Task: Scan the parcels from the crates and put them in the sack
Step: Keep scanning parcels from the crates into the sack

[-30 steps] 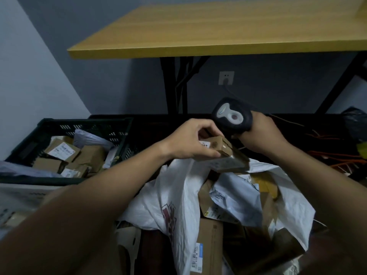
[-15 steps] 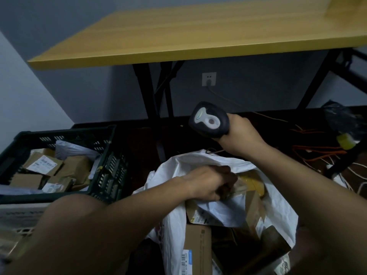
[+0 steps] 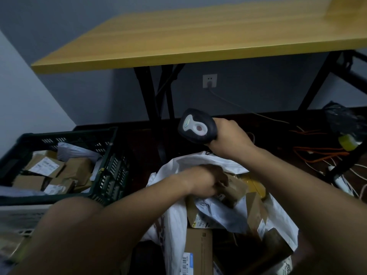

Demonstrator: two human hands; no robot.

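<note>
Lowered since a second ago, left hand (image 3: pixel 206 182) now grips the small brown parcel (image 3: pixel 233 190) inside the white sack (image 3: pixel 174 219), while right hand (image 3: pixel 231 136) clenches the scanner (image 3: pixel 196 127) just beyond.

We note a white plastic sack (image 3: pixel 222 219), mouth open, crammed with brown cardboard parcels and grey mailers. A small brown box (image 3: pixel 233 190) lies tilted atop the heap, near the far rim. Left of the sack stands a dark green slatted crate (image 3: pixel 111 175) holding more labelled cardboard parcels (image 3: pixel 46 167). A black handheld scanner (image 3: pixel 196 127) is above the sack's far edge.
</note>
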